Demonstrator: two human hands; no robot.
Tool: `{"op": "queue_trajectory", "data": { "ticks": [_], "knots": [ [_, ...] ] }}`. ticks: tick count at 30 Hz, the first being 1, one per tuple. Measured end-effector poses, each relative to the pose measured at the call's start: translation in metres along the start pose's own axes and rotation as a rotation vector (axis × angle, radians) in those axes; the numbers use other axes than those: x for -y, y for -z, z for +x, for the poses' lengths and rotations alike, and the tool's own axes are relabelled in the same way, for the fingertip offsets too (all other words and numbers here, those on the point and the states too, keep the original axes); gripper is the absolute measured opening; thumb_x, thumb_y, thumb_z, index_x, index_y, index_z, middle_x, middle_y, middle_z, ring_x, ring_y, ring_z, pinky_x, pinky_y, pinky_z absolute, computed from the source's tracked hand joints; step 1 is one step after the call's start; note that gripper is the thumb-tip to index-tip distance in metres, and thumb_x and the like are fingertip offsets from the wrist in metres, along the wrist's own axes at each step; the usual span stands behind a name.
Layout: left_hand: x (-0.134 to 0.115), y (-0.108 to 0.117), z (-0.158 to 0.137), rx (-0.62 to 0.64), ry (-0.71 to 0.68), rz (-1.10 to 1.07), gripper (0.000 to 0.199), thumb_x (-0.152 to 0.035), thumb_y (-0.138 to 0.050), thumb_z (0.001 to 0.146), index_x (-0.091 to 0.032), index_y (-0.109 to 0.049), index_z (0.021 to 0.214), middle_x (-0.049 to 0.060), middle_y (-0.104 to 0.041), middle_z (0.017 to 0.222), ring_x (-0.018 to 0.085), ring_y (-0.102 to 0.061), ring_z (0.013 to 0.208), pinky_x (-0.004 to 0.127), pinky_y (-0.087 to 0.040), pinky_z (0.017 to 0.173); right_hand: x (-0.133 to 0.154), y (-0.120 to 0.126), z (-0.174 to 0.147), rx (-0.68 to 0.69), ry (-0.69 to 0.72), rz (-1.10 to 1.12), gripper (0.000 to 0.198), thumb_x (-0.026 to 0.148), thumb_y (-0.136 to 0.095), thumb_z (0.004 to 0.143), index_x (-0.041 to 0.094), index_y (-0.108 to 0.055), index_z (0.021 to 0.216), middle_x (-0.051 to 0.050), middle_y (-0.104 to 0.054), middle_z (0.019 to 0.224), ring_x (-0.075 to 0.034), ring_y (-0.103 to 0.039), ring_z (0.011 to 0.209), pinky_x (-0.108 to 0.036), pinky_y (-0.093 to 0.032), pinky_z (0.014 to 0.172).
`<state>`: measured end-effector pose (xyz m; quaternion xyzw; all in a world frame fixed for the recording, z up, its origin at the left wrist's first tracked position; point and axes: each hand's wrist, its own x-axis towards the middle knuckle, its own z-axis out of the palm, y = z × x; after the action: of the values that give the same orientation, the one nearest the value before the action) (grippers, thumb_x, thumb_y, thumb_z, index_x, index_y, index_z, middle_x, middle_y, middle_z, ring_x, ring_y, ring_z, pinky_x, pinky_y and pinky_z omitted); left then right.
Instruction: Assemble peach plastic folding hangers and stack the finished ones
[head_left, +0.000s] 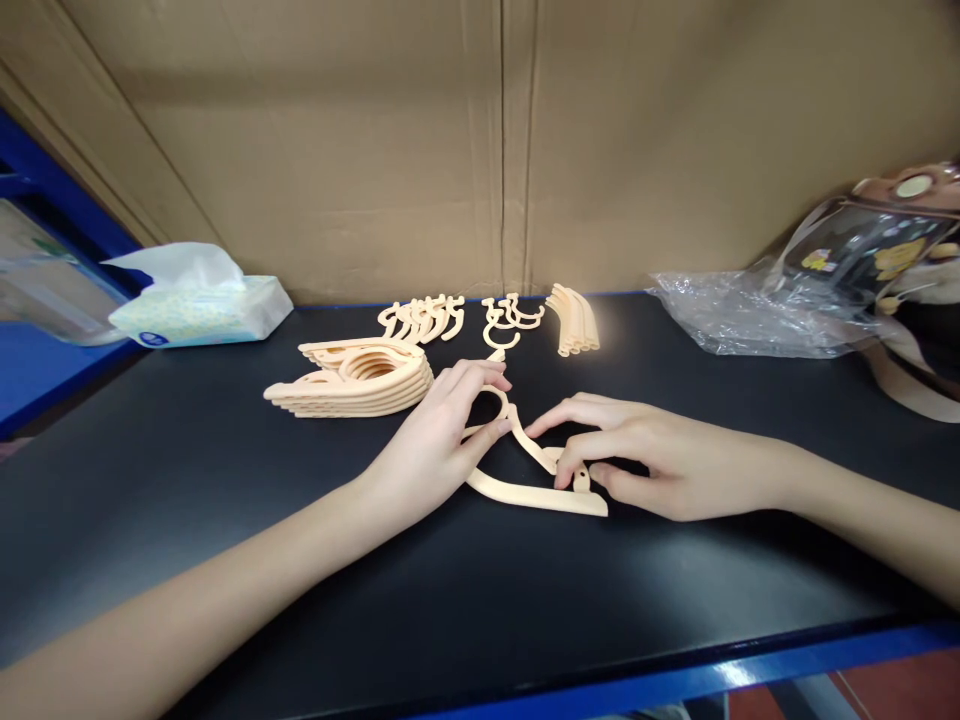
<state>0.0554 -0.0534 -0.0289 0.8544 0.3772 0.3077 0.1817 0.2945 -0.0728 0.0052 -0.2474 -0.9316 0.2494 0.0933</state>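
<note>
In the middle of the black table lies a cream plastic folding hanger (517,491), its two arms close together and their tips toward the right. My left hand (439,425) pinches it at the rounded joint end, covering part of that end. On the tip side, my right hand (649,455) has its thumb and fingers closed about an inner arm. Just behind my left hand, a hook end (496,355) pokes out; I cannot tell what it joins. Left of that hand sits a neat stack of folded cream hangers (360,395).
Along the back lie two groups of cream hooks (424,318) and several curved cream tubes (576,322). A tissue pack (202,310) stands at the back left. Clear plastic wrap (750,315) and a transparent bag (862,240) occupy the back right, before a cardboard wall (337,150).
</note>
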Motion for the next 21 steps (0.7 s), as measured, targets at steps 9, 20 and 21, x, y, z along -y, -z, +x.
{"op": "queue_trajectory", "data": {
  "ticks": [9, 20, 21],
  "knots": [
    [-0.006, 0.001, 0.000, -0.042, 0.038, 0.099, 0.024, -0.018, -0.056, 0.084, -0.020, -0.050, 0.107, 0.006, -0.056, 0.115, 0.022, -0.052, 0.110, 0.041, -0.043, 0.097, 0.014, -0.020, 0.005, -0.125, 0.098, -0.143, 0.015, 0.030, -0.063, 0.084, 0.018, -0.053, 0.085, -0.006, -0.062, 0.106, -0.017, -0.053, 0.102, -0.031, -0.039, 0.091],
    [-0.006, 0.002, 0.001, 0.035, 0.037, 0.075, 0.028, -0.017, -0.059, 0.081, -0.020, -0.051, 0.107, 0.004, -0.057, 0.110, 0.020, -0.052, 0.105, 0.037, -0.043, 0.092, 0.008, -0.018, 0.006, -0.146, 0.125, -0.166, 0.012, 0.008, -0.050, 0.084, 0.019, -0.052, 0.088, -0.006, -0.063, 0.104, -0.016, -0.055, 0.095, -0.030, -0.042, 0.083],
    [-0.005, 0.002, 0.001, 0.037, 0.036, 0.074, 0.028, -0.018, -0.059, 0.081, -0.020, -0.051, 0.107, 0.004, -0.057, 0.109, 0.020, -0.052, 0.104, 0.037, -0.044, 0.092, 0.007, -0.017, 0.006, -0.147, 0.117, -0.170, 0.013, 0.007, -0.050, 0.083, 0.019, -0.052, 0.088, -0.005, -0.063, 0.103, -0.016, -0.055, 0.093, -0.030, -0.042, 0.082]
  ]
}}
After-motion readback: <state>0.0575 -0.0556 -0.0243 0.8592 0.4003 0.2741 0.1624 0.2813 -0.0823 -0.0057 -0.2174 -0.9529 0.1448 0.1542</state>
